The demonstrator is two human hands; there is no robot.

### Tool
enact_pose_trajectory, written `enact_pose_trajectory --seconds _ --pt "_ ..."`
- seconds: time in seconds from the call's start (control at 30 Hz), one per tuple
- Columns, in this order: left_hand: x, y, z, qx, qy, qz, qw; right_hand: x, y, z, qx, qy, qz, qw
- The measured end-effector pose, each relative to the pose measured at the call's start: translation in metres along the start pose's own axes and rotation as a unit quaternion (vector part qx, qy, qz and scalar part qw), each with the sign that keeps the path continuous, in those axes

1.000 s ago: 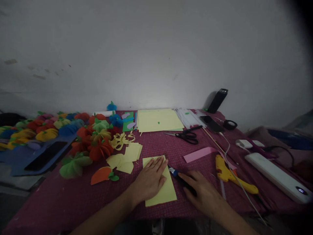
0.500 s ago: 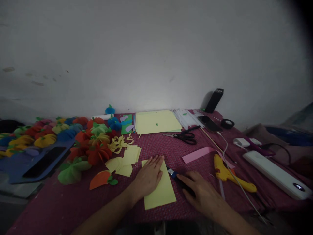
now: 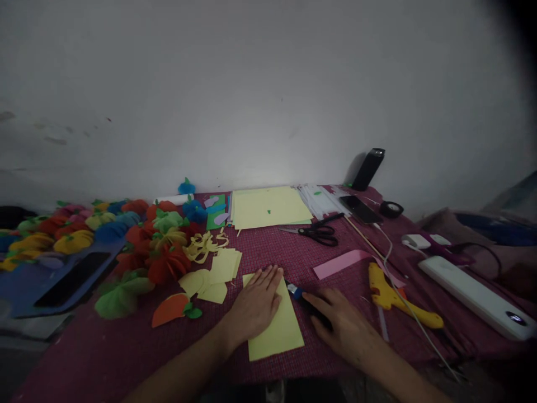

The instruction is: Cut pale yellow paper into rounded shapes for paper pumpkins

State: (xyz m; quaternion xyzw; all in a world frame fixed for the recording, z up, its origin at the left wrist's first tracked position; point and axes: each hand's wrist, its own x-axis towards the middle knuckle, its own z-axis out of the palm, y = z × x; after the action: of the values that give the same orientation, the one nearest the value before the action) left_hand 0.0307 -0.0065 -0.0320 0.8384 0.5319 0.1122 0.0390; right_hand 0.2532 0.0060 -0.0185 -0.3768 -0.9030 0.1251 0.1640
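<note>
My left hand lies flat on a folded-looking sheet of pale yellow paper, fingers stretched out and pressing it to the table. In my right hand is a blue and black utility knife, its tip at the paper's right edge near the far corner. Left of the sheet are several pale yellow paper cutouts and curly yellow trimmings. An orange paper half-round with green leaf pieces sits nearer to me.
Several paper pumpkins crowd the left side. A yellow paper stack lies by the wall, black scissors before it. To the right are a pink strip, a yellow glue gun, a white power bank and a phone.
The view has shifted very slightly. Both hands, the knife and the yellow sheet stay in almost the same places.
</note>
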Motion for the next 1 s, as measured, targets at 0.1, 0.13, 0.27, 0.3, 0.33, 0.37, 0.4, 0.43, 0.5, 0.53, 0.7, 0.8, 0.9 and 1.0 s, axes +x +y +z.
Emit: enact_pose_trajectory --seconds 0.1,0.13,0.27,0.3,0.33,0.37,0.4,0.43,0.5,0.53,0.7,0.8,0.9,1.0 --pt "0.0 0.0 -0.001 -0.003 -0.003 -0.004 1.0 -0.002 0.003 -0.002 -0.003 -0.01 0.002 1.0" --pt "0.001 0.001 -0.001 -0.003 -0.004 -0.005 1.0 -0.002 0.004 -0.002 -0.004 -0.014 0.001 1.0" --pt "0.001 0.001 -0.002 0.001 -0.01 -0.006 1.0 0.005 0.002 -0.004 -0.015 -0.007 -0.007 1.0" --pt "0.001 0.001 -0.002 0.001 -0.011 -0.004 1.0 0.008 0.001 -0.004 -0.016 -0.003 -0.01 1.0" --pt "0.001 0.001 -0.002 0.002 -0.011 -0.003 1.0 0.01 0.0 -0.004 -0.017 -0.001 -0.012 1.0" --pt "0.001 0.001 -0.002 0.002 -0.01 -0.001 1.0 0.013 -0.001 -0.004 -0.016 0.0 -0.013 1.0" --pt "0.001 0.001 -0.001 0.003 -0.008 0.0 1.0 0.015 -0.001 -0.003 -0.014 0.001 -0.013 1.0" --pt "0.001 0.001 -0.001 0.003 -0.007 0.001 1.0 0.016 -0.001 -0.003 -0.012 0.001 -0.012 1.0" --pt "0.001 0.001 -0.001 0.002 -0.007 0.002 1.0 0.017 -0.001 -0.002 -0.008 0.006 -0.012 1.0" --pt "0.002 0.001 -0.001 0.002 -0.008 0.002 1.0 0.017 0.0 -0.002 -0.007 0.009 -0.012 1.0" --pt "0.004 0.001 -0.002 0.004 -0.016 0.004 1.0 0.011 0.003 -0.008 -0.009 0.02 -0.002 1.0" --pt "0.006 0.001 -0.002 0.013 -0.024 0.0 1.0 0.012 0.003 -0.011 -0.014 0.018 -0.006 1.0" --pt "0.007 -0.001 -0.001 0.023 -0.033 0.003 0.999 0.016 0.003 -0.012 -0.022 0.013 -0.013 1.0" --pt "0.008 -0.002 0.0 0.031 -0.038 0.009 0.999 0.021 0.003 -0.01 -0.03 0.022 -0.016 0.999"
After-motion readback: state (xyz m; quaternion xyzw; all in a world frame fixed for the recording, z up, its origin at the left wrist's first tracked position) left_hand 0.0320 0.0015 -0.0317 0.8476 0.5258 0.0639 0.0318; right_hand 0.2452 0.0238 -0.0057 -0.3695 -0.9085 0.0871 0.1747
